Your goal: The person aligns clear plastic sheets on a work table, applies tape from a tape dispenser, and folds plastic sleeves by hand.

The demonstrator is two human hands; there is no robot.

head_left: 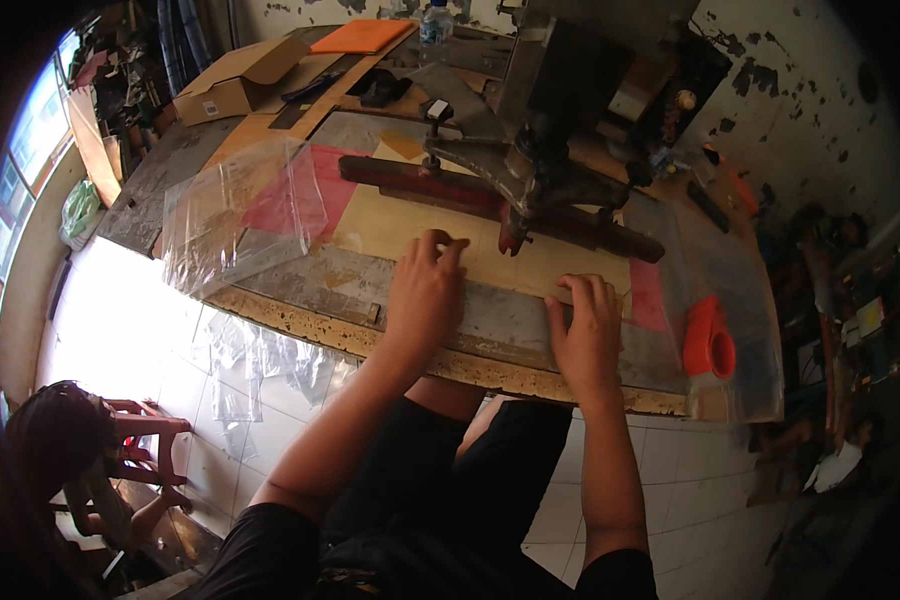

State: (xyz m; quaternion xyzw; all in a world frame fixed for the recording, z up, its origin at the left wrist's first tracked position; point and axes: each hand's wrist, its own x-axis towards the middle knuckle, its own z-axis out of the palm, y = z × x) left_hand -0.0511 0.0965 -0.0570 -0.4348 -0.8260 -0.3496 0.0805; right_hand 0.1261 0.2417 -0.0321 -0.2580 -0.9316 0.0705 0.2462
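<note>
A cream-coloured sheet (385, 222) lies on the worn worktop over a pink-red sheet (342, 190) that shows at both ends. Above it a long dark red bar (460, 195) hangs from a heavy metal press (540, 150). My left hand (430, 285) rests at the sheet's near edge, fingers bent and slightly apart, nothing visible in them. To its right, my right hand (587, 325) lies over the near edge of the sheet with thumb and fingers apart. Both hands are on the near side of the bar.
Clear plastic sheets (210, 215) overhang the table's left side. An orange-red tape roll (708, 340) stands at right. Behind are a cardboard box (240, 80), an orange folder (362, 36) and a water bottle (435, 25). Another person (65, 450) sits low at left by a red stool (150, 430).
</note>
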